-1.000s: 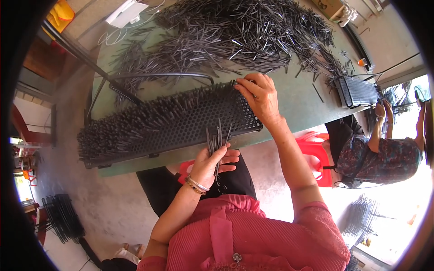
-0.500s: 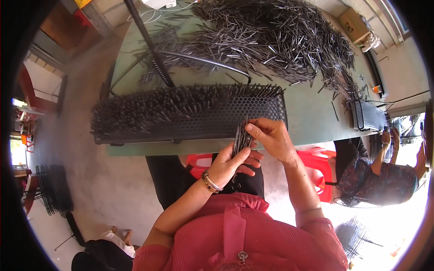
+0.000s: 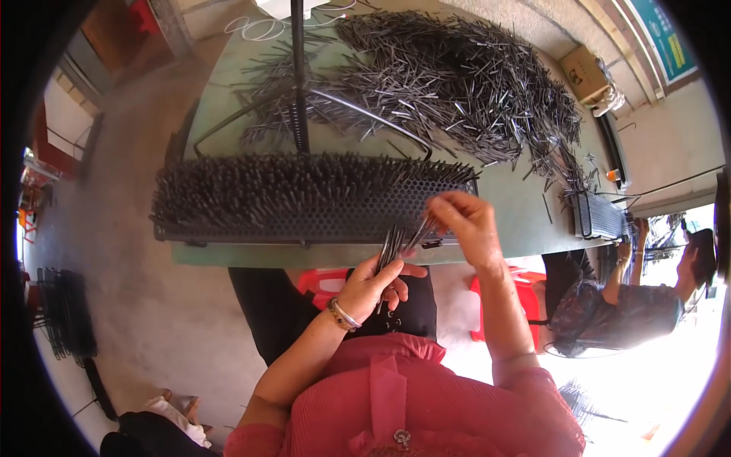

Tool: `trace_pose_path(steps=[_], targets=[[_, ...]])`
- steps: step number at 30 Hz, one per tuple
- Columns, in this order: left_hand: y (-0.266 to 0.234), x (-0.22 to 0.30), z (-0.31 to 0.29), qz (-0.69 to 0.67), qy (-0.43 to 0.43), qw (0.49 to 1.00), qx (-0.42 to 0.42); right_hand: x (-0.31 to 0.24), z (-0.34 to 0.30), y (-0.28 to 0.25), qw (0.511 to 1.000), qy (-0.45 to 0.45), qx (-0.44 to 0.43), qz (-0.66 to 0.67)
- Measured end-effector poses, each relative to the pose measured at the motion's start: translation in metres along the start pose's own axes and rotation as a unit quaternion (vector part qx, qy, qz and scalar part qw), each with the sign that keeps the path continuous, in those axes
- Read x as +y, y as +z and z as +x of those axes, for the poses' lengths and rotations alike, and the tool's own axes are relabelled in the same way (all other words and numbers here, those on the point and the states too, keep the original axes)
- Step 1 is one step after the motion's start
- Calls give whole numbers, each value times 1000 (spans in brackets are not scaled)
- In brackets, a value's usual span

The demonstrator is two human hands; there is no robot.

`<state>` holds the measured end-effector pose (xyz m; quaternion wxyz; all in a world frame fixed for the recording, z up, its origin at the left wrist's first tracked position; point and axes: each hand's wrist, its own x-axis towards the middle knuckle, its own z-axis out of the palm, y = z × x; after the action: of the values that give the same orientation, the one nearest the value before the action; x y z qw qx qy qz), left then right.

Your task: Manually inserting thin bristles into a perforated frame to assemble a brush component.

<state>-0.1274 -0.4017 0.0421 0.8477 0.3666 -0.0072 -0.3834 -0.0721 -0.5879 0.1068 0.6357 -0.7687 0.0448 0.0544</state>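
Note:
A bundle of thin dark sticks [image 3: 390, 247] is wrapped in my left hand [image 3: 371, 283], just in front of the table edge. Above and to the right, my right hand [image 3: 470, 228] pinches a few of the same sticks [image 3: 421, 230] between thumb and fingers, slightly blurred. Both hands are close to the long black perforated rack [image 3: 381, 217]. Upright sticks [image 3: 251, 190] fill the holes over its left and back part. Bare holes show at its front right, partly behind my right hand.
A large loose heap of dark sticks [image 3: 472, 84] covers the back of the green table [image 3: 518, 221]. A metal post [image 3: 299, 84] with bent legs rises behind the rack. At right, another person [image 3: 617, 312] works at a second rack [image 3: 601, 215]. A red stool [image 3: 525, 297] stands below.
My right hand has drawn up and right, away from the bundle, with a few sticks pinched in it. My left hand has lowered slightly. The whole view has shifted a little.

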Motion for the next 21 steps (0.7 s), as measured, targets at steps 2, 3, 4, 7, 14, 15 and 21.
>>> trace_pose_path(steps=[2, 3, 4, 7, 14, 15, 21], targets=[[4, 3, 6, -28, 5, 1000, 1, -7, 10, -6, 995, -59, 73, -25], [8, 4, 10, -55, 7, 998, 0, -12, 16, -6, 991, -87, 99, -32], [13, 6, 12, -61, 10, 998, 2, -15, 22, -6, 984, -116, 127, -40], [13, -7, 22, -88, -21, 993, 82, -2, 41, -1, 977, -157, 143, -10], [11, -6, 18, -86, -35, 990, 103, 10, 55, 1, 956, -214, 133, -153], [12, -6, 18, -79, -39, 988, 124, 9, 56, 1, 955, -216, 131, -158], [12, -7, 14, -33, -10, 995, 99, 7, 57, 1, 942, -247, 128, -186]])
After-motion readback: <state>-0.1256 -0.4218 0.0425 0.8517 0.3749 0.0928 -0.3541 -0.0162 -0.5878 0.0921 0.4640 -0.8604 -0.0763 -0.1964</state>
